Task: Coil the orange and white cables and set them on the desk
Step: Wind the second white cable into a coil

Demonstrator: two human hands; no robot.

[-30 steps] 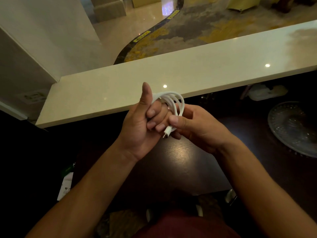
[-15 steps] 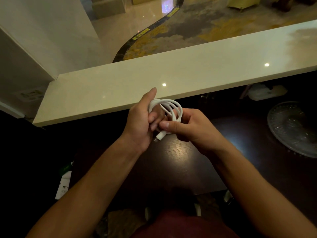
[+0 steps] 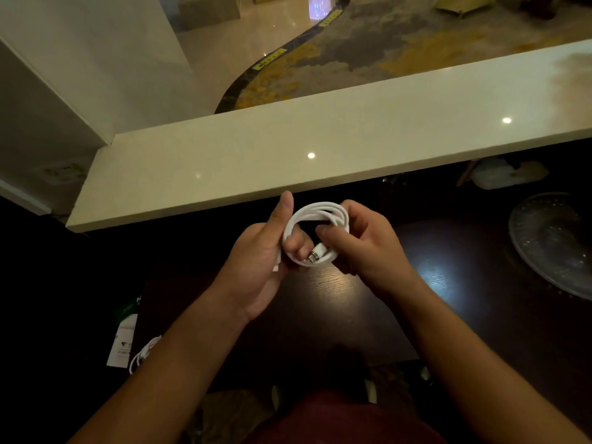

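White cable [image 3: 315, 216] coil, held between left hand [image 3: 261, 251] and right hand [image 3: 365, 248]; plug end [image 3: 317, 254] now tucked through loop. Coil judged nearly finished; desk [image 3: 336, 299] placement pending.

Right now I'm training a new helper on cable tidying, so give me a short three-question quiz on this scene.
1. True or false: the white cable is already wound into loops.
2. Which hand touches the coil? A) only the left hand B) only the right hand C) both
3. Fill in: on the dark desk to the right lies a glass ____.

Key: 1 true. 2 C. 3 dish. The orange cable is not in view.
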